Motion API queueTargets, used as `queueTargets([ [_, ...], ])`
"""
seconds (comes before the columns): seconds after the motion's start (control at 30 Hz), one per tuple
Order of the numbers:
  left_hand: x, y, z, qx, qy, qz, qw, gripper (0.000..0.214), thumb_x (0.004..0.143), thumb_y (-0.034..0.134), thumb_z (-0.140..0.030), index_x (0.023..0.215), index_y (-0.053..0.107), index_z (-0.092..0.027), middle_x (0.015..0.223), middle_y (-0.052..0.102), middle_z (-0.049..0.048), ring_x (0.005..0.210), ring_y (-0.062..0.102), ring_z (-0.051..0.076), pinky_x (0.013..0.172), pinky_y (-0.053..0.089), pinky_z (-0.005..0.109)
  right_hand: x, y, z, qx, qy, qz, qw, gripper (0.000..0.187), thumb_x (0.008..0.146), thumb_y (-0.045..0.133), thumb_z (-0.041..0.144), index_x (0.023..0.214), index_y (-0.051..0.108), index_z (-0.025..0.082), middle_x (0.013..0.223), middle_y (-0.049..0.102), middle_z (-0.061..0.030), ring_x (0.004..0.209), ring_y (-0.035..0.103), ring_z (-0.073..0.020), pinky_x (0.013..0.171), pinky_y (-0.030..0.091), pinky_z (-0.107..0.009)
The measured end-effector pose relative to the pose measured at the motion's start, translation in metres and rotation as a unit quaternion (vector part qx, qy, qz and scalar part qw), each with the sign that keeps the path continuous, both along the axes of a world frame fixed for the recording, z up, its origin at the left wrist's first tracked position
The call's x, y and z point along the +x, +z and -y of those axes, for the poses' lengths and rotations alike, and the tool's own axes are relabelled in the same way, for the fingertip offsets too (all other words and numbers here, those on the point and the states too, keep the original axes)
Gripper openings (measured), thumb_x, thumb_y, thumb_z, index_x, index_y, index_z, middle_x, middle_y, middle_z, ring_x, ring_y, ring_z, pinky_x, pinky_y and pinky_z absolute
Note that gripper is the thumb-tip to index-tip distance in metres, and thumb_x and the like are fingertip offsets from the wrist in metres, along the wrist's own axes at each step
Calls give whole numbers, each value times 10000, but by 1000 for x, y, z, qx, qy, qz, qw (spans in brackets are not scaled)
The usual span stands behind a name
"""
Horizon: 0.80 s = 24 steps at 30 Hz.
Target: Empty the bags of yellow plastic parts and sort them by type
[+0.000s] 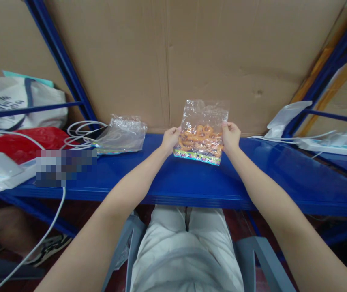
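Between my two hands is a clear plastic bag [200,138] with orange, curled pieces inside and a colourful printed strip along its lower edge. What the orange pieces are I cannot tell. My left hand [171,139] pinches the bag's left side, and my right hand [230,136] pinches its right side. The bag is tilted up over the blue table [167,178], its clear upper part spread flat. To the left of my left hand lies another clear plastic bag [125,136], which looks flat, with a coloured strip at its lower edge.
At left are a white power strip [15,176], coiled white cable [79,132], a red bag [42,138] and a canvas tote [39,101]. Another power strip [337,145] lies at right. Cardboard [137,61] stands behind the table. A person's leg [6,227] shows below left.
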<state>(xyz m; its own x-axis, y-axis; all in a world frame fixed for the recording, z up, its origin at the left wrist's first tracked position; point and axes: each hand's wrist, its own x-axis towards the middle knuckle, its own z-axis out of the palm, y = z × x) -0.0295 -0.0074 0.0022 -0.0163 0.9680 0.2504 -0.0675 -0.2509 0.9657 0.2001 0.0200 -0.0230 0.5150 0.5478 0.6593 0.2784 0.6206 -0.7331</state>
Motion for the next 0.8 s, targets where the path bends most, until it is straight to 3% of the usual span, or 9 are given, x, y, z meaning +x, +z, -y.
queueTargets([
  [0.37,0,-9,-13,66,-2,-21,998,321,955,619,-342,690,543,-178,405,384,-102,276,278,40,325,178,172,10,-3,-7,-32,72,-99,992,352,724,757,566,769,705,221,758,714,-7,781,666,-203,703,537,-340],
  [0.6,-2,-9,-7,68,-10,-43,997,283,990,553,-283,725,552,-181,449,450,-88,328,394,58,380,299,162,6,2,3,-31,78,-88,993,371,710,769,563,777,733,199,798,739,-28,828,680,-214,742,557,-349],
  [0.8,2,-10,-7,55,-19,-44,997,296,984,521,-171,690,499,-196,436,411,-99,327,357,69,398,316,186,2,5,4,-33,88,-81,992,362,707,780,554,744,722,199,771,730,-23,819,674,-200,736,548,-330],
])
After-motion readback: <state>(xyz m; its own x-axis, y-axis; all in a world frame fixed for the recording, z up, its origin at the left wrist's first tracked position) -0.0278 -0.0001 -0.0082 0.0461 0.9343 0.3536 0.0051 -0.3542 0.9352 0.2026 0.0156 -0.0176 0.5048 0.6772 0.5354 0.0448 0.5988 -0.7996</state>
